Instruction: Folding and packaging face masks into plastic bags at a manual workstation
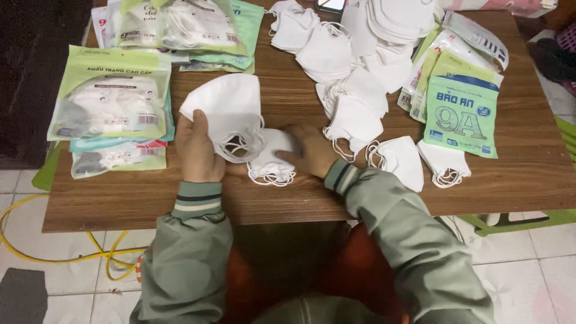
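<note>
Face masks (231,114), white and folded flat, sit fanned in the left hand (197,150), whose fingers curl round the lower edge so the ear loops hang free toward the wrist; the grip appears meant to keep the small bundle squared. Just beside it the right hand (309,151) lies palm down, fingers pressing a second folded mask (270,159) against the wooden counter (120,201), apparently to flatten it. Beyond the right hand, loose white masks (354,90) spread in a heap toward the far edge, and two more (420,161) lie singly to its outer side. Further out on that side rest flat pouches (462,114) in green and blue with a large printed label, overlapping like tiles. Outward of the left hand, filled clear-fronted packs (111,93) with pale green headers are stacked, and another pile (186,27) lies ahead of it. Grey-green sleeves with striped cuffs cover both forearms
</note>
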